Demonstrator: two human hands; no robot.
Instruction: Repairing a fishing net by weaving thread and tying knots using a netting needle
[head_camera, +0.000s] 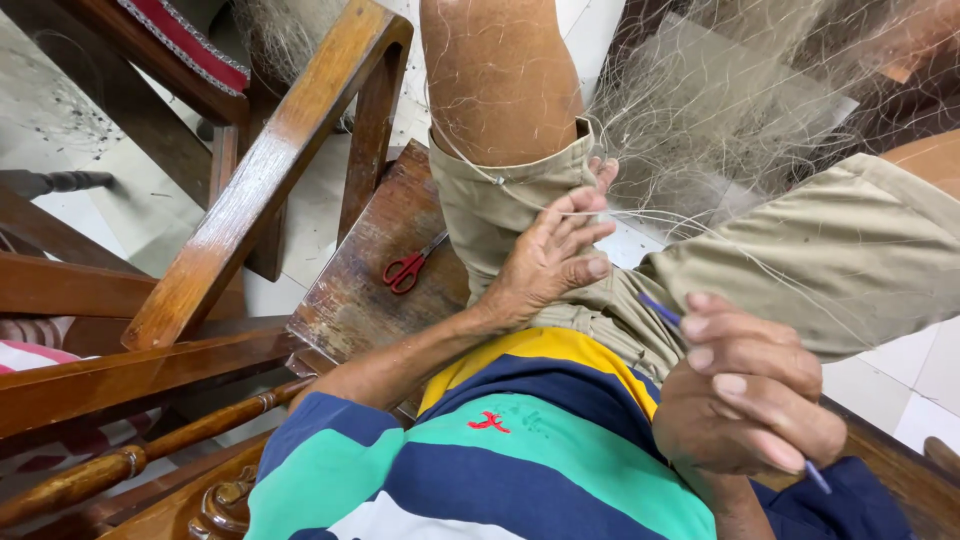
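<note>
While the left hand (548, 255) rests on the left thigh of the khaki shorts (860, 250), its fingers are bent and pinch a strand of the pale fishing net (720, 110) against the cloth, so its grip is together on the net. The net hangs in a loose tangle between the knees and trails thin lines across both thighs. Nearer the camera, the right hand (745, 395) is curled, its grip clamped on a thin blue needle (660, 310), whose ends poke out above the fingers and below the wrist. Red scissors (408, 268) lie on the dark wooden seat (350, 290), just left of the thigh and well apart from both hands. A wooden armrest (270, 170) slants beside them.
</note>
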